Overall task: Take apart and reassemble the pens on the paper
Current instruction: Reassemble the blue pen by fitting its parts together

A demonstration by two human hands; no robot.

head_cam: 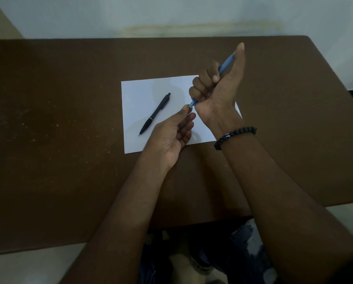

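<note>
While the right hand point(216, 87) wraps its fingers in a fist around a blue pen point(225, 65), the thumb stands straight up along the upper end of the barrel. That pen is held in the air above the right part of a white sheet of paper point(138, 95), tilted so its upper end points away and to the right and its lower end points down toward the left. Only the two ends of the barrel show; the middle is hidden inside the closed fist. A black beaded bracelet point(235, 136) circles the right wrist.

The left hand point(171, 134) is palm up just below and to the left of the fist, its thumb and forefinger pinched together on the small bluish tip piece point(191, 105) at the lower end of the blue pen. The remaining fingers of that hand are loosely curled. Whether the tip piece is attached to the barrel or already loose cannot be told from this view.

A black pen point(155, 113) lies flat on the left half of the paper, whole, on a diagonal with its point toward the near left and its clicker end toward the far right. It is apart from both hands.

The paper rests on a brown table point(58, 119) that stands against a pale wall point(171, 15).
</note>
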